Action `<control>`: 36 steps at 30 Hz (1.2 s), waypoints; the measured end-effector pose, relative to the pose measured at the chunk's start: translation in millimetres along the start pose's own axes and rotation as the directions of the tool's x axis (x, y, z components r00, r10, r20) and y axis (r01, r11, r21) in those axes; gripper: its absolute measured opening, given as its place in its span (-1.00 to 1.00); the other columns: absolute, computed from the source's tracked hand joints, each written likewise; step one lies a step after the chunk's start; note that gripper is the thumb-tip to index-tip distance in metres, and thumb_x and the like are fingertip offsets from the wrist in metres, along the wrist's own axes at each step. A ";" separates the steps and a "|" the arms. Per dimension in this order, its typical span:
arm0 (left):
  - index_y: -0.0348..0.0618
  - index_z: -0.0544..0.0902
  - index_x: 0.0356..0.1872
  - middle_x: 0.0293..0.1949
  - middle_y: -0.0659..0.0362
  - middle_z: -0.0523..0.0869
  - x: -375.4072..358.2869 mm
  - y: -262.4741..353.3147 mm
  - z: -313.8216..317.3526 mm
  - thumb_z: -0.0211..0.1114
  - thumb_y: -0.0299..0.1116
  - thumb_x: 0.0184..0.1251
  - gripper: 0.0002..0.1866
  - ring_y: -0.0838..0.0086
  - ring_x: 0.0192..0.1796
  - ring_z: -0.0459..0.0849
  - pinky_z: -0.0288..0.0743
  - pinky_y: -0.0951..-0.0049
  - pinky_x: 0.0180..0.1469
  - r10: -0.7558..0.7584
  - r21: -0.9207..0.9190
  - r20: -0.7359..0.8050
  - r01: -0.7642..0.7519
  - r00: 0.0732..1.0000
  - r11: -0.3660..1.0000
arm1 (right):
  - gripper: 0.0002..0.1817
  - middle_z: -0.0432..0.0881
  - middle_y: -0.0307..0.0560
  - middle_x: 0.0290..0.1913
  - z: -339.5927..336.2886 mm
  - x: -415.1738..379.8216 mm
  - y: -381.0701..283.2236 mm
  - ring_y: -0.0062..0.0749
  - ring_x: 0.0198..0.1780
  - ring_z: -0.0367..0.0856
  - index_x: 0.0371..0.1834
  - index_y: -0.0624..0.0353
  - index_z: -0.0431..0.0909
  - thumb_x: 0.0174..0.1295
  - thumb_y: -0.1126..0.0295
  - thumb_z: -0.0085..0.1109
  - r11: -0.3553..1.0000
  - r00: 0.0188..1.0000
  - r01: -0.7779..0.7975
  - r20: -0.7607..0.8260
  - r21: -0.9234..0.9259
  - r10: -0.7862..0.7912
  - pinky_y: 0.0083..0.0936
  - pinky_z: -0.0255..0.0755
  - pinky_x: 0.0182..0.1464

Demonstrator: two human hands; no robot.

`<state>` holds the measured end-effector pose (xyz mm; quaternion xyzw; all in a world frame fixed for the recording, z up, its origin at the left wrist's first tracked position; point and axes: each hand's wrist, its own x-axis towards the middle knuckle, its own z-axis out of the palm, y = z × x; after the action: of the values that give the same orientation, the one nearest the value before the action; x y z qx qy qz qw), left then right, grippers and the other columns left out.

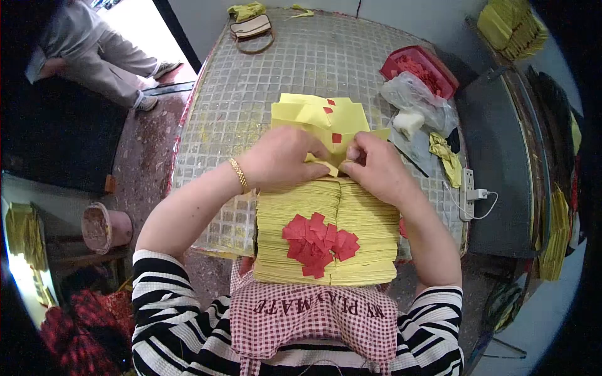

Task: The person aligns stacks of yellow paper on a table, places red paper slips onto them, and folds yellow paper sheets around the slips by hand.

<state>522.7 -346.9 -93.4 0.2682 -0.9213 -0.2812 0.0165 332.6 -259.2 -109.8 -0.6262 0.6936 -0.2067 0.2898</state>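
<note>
Thin yellow paper sheets (348,116) stand partly folded at the far end of a thick yellow paper stack (367,257). Small red paper squares (337,138) lie on these sheets. My left hand (285,156), with a gold bracelet at the wrist, pinches a folded edge of the yellow paper between thumb and fingers. Close by on the right, my right hand (379,166) has its fingers closed on the same paper near its corner. A loose pile of red paper pieces (307,241) rests on the stack, nearer to me. The fingertips partly hide the fold.
The tiled table (213,150) holds a small bag (251,28) at the back left. At right are a red tray (448,78) of red scraps, a plastic bag (417,97) and a power strip (467,194). A pink bucket (116,227) and a seated person (103,50) are at left.
</note>
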 end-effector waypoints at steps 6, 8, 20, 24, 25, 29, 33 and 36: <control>-0.20 0.74 -0.20 -0.35 0.11 0.75 13.6 -8.0 1.7 0.28 -0.34 0.17 -0.77 0.38 -0.42 0.65 0.54 0.44 -0.32 -0.197 -0.190 0.138 0.221 0.971 0.957 | -0.76 0.62 -0.05 -0.38 -3.6 -10.5 7.0 -0.41 -0.41 0.54 -0.19 0.29 0.46 0.02 0.60 0.17 0.987 0.992 0.114 0.047 0.117 -0.120 -0.53 0.40 -0.33; -0.20 0.74 -0.20 -0.35 0.10 0.76 11.2 -14.2 7.2 0.29 -0.31 0.19 -0.77 0.38 -0.43 0.65 0.54 0.45 -0.32 -0.043 -0.192 0.078 0.058 0.996 0.980 | -0.72 0.62 -0.05 -0.38 -5.4 -9.2 5.4 -0.42 -0.41 0.55 -0.15 0.30 0.45 0.02 0.61 0.16 0.993 0.999 0.039 0.024 0.115 -0.043 -0.54 0.40 -0.33; -0.23 0.72 -0.19 -0.31 0.08 0.74 12.1 -3.4 -0.9 0.26 -0.25 0.27 -0.73 0.32 -0.38 0.65 0.53 0.38 -0.21 -0.027 -0.170 0.172 0.057 0.985 0.984 | -0.69 0.64 -0.05 -0.39 -8.2 -14.2 5.0 -0.42 -0.41 0.56 -0.08 0.31 0.45 0.05 0.61 0.15 0.991 1.000 -0.026 0.018 0.132 0.024 -0.52 0.42 -0.33; -0.26 0.70 -0.25 -0.35 0.07 0.73 15.5 1.4 -1.5 0.24 -0.26 0.29 -0.75 0.31 -0.39 0.63 0.52 0.37 -0.22 -0.066 -0.135 0.161 0.088 0.985 0.987 | -0.68 0.64 -0.05 -0.40 -7.4 -16.1 4.3 -0.41 -0.43 0.57 -0.07 0.31 0.47 0.05 0.60 0.16 0.999 0.999 0.020 0.035 0.032 -0.021 -0.50 0.42 -0.34; -0.27 0.70 -0.27 -0.37 0.07 0.72 16.3 2.3 -0.9 0.23 -0.26 0.29 -0.75 0.30 -0.40 0.63 0.52 0.36 -0.22 -0.077 -0.124 0.158 0.097 0.984 0.988 | -0.67 0.64 -0.05 -0.41 -7.5 -16.6 4.1 -0.40 -0.43 0.57 -0.06 0.31 0.48 0.05 0.60 0.16 0.999 0.999 0.034 0.041 -0.002 -0.034 -0.49 0.43 -0.34; -0.29 0.66 -0.33 -0.39 0.08 0.71 20.8 -6.2 19.9 0.20 -0.28 0.30 -0.75 0.30 -0.43 0.60 0.50 0.37 -0.27 0.089 -0.106 0.048 -0.084 0.995 0.991 | -0.68 0.64 -0.04 -0.40 -7.9 -10.5 -0.4 -0.38 -0.45 0.56 -0.07 0.31 0.50 0.06 0.57 0.18 0.999 0.999 0.030 -0.017 -0.035 -0.031 -0.47 0.44 -0.33; -0.30 0.64 -0.35 -0.40 0.08 0.71 20.2 -8.4 22.5 0.17 -0.30 0.29 -0.77 0.31 -0.45 0.58 0.50 0.38 -0.31 0.162 -0.135 -0.007 -0.161 0.987 0.978 | -0.71 0.66 -0.02 -0.33 -7.2 -11.9 -8.9 -0.26 -0.35 0.60 -0.09 0.29 0.52 0.07 0.55 0.17 1.000 0.999 0.005 -0.043 -0.029 -0.006 -0.39 0.45 -0.24; -0.30 0.63 -0.36 -0.39 0.08 0.71 16.7 -9.9 28.9 0.16 -0.32 0.29 -0.78 0.32 -0.46 0.58 0.49 0.38 -0.32 0.173 -0.196 -0.008 -0.171 0.985 0.966 | -0.73 0.67 -0.01 -0.27 -0.7 -21.5 -8.0 -0.14 -0.24 0.64 -0.12 0.27 0.53 0.07 0.53 0.14 0.999 0.999 -0.041 -0.030 -0.005 0.041 -0.32 0.46 -0.16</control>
<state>508.0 -347.5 -124.9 0.1831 -0.9090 -0.3692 0.0630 339.3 -239.1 -101.0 -0.6096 0.7112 -0.2080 0.2817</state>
